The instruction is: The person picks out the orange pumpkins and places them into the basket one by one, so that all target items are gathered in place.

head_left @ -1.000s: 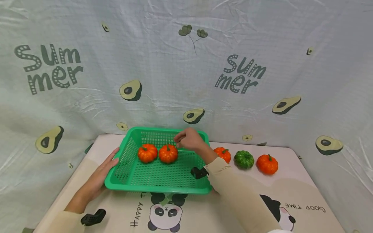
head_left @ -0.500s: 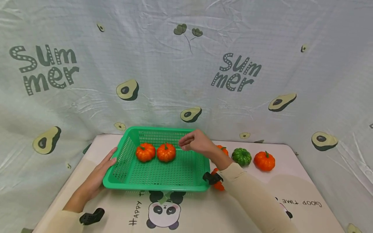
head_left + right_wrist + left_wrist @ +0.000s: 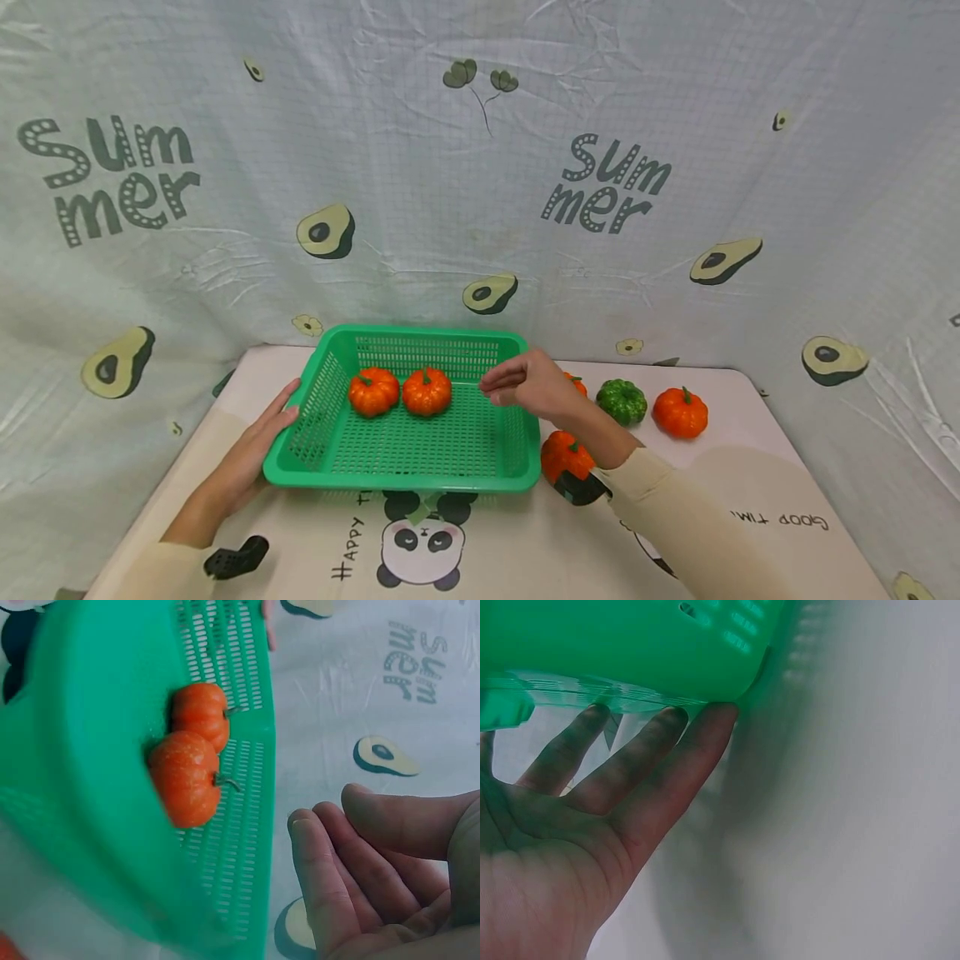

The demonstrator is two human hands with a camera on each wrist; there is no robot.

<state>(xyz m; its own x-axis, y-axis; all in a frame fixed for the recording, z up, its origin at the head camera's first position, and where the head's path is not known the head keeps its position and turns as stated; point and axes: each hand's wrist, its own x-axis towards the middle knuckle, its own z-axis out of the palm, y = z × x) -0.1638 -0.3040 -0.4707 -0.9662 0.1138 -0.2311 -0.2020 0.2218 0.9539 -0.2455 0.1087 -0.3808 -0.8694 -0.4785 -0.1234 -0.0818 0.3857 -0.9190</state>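
A green plastic basket (image 3: 405,482) sits on the table with two small orange pumpkins (image 3: 373,392) side by side toward its back left. At its left outer side is my left hand (image 3: 251,454). In the left wrist view, straight fingers (image 3: 660,776) reach up against the basket's wall. My right hand (image 3: 536,385) hovers over the basket's right part, holding nothing. Its fingers and thumb are loosely bent and apart in the right wrist view. Under the right wrist, an orange pumpkin (image 3: 562,452) lies just right of the basket, partly covered by the black wrist camera.
Further right, a green pumpkin (image 3: 622,403) and an orange pumpkin (image 3: 681,413) stand in a row, with another orange pumpkin (image 3: 576,382) mostly hidden behind the right hand. A printed curtain (image 3: 420,208) hangs behind the table (image 3: 300,550).
My right hand has drawn back to the right from beside the pumpkins in the basket, uncovering the orange pumpkin under the wrist. The left hand stays at the basket.
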